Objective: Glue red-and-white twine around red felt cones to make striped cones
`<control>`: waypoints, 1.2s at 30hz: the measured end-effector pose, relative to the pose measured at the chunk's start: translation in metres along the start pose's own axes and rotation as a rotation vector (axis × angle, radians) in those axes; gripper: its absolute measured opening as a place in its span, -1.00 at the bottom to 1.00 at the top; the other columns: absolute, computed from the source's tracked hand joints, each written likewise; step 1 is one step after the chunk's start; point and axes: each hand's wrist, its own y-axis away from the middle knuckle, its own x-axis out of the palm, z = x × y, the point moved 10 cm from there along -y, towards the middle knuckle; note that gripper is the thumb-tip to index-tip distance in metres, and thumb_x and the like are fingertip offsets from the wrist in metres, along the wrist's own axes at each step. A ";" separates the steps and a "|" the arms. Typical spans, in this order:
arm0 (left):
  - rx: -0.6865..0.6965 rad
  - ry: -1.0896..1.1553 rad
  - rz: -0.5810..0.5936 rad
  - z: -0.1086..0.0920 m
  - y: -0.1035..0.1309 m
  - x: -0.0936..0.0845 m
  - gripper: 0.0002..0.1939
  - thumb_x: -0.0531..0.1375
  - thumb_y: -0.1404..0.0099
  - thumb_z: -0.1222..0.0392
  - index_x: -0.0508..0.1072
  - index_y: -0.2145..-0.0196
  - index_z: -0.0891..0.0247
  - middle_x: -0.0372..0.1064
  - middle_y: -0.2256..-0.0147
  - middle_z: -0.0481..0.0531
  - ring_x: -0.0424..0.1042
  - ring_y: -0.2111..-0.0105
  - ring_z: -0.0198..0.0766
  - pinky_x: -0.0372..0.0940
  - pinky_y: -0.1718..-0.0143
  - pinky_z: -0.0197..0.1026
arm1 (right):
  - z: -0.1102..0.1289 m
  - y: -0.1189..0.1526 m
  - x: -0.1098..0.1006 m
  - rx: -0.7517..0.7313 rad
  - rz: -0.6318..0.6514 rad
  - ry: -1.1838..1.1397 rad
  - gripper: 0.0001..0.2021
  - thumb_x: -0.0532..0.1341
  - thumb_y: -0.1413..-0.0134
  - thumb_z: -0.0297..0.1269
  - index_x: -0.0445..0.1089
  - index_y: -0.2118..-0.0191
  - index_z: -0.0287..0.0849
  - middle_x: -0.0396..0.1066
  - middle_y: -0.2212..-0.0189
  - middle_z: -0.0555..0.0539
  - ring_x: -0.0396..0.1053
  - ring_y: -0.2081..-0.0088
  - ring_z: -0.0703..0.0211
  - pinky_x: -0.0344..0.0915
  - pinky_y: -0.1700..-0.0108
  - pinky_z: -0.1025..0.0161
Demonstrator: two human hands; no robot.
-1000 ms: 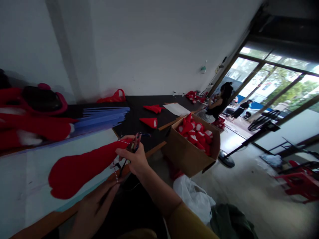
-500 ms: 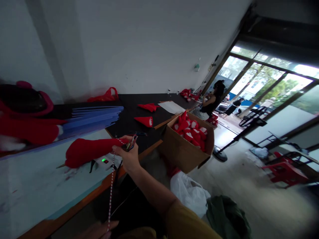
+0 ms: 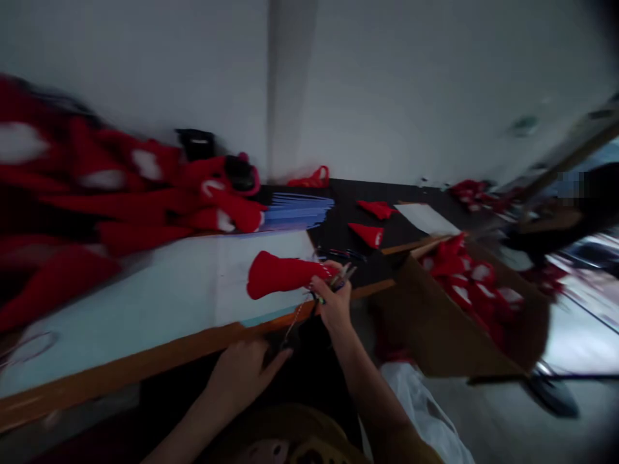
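Note:
My right hand (image 3: 334, 303) is closed round the narrow end of a red cone-shaped cloth hat (image 3: 280, 276). A small metal tool, like snips or scissors (image 3: 345, 274), sticks out of the same hand; its kind is blurred. From the hat's narrow end a thin red-and-white cord (image 3: 294, 322) runs down to my left hand (image 3: 242, 374). That hand is closed at the table's front edge, the cord reaching its fingertips, which are smeared by motion. The hat's wide end hangs above the pale tabletop sheet (image 3: 193, 277).
Red hats with white patches (image 3: 145, 187) are heaped at left. Blue strips (image 3: 300, 209), two red cones (image 3: 366, 234) and white paper (image 3: 428, 218) lie farther back. A cardboard box (image 3: 435, 328) of red pieces stands at right, near a white plastic bag (image 3: 420, 406). Another person (image 3: 570, 232) sits beyond.
My view has swung left, bringing the red heap into sight. My left hand has risen towards the table edge, and the cord's visible stretch is shorter. My right hand still grips the hat.

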 end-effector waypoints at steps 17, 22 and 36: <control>0.143 0.373 -0.345 -0.035 -0.006 -0.006 -0.73 -0.09 -0.47 0.19 0.35 0.30 0.23 0.44 0.38 0.02 0.45 0.37 -0.23 0.32 0.30 -0.20 | 0.000 0.013 0.028 -0.169 0.177 0.235 -0.68 0.39 0.11 -0.34 0.34 0.19 -0.13 0.45 0.07 -0.12 0.44 0.05 0.04 0.34 -0.03 0.00; 0.232 0.017 -0.362 -0.049 0.012 -0.022 -0.76 -0.05 -0.44 0.22 0.39 0.23 0.26 0.44 0.35 0.05 0.46 0.40 -0.22 0.33 0.39 -0.23 | -0.004 0.016 0.035 -0.154 0.263 0.218 -0.67 0.38 0.09 -0.35 0.34 0.16 -0.12 0.46 0.06 -0.15 0.44 0.02 0.01 0.30 -0.09 -0.05; 0.362 -0.081 -0.505 -0.044 -0.015 -0.074 -0.64 0.12 -0.35 0.15 0.30 -0.09 0.18 0.29 -0.11 0.14 0.39 -0.05 -0.12 0.46 0.16 -0.15 | -0.004 0.031 0.034 -0.109 0.345 0.401 -0.59 0.34 0.01 -0.32 0.33 0.00 -0.14 0.45 0.12 -0.14 0.46 0.11 0.07 0.40 0.05 0.11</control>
